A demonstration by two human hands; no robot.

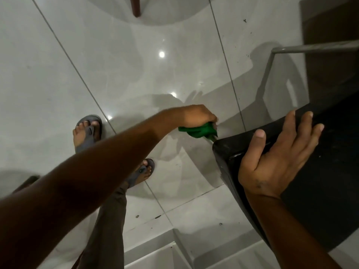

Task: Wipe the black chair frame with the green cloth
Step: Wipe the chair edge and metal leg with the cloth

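Observation:
The black chair [326, 171] fills the right side, seen from above. Its dark seat edge curves from the middle right down toward the bottom. My right hand [275, 158] lies over that edge, fingers spread on the black surface and thumb on the rim. My left hand [198, 117] reaches across from the lower left and is shut on the green cloth [200, 131]. The cloth is wrapped around a thin chair leg just below the chair's front corner. Most of that leg is hidden by the cloth and my hand.
Glossy white floor tiles [116, 65] run under everything. My two feet in grey sandals [89, 131] stand left of centre. A grey metal bar [314, 48] crosses the upper right. A brown wooden leg [136, 6] stands at the top.

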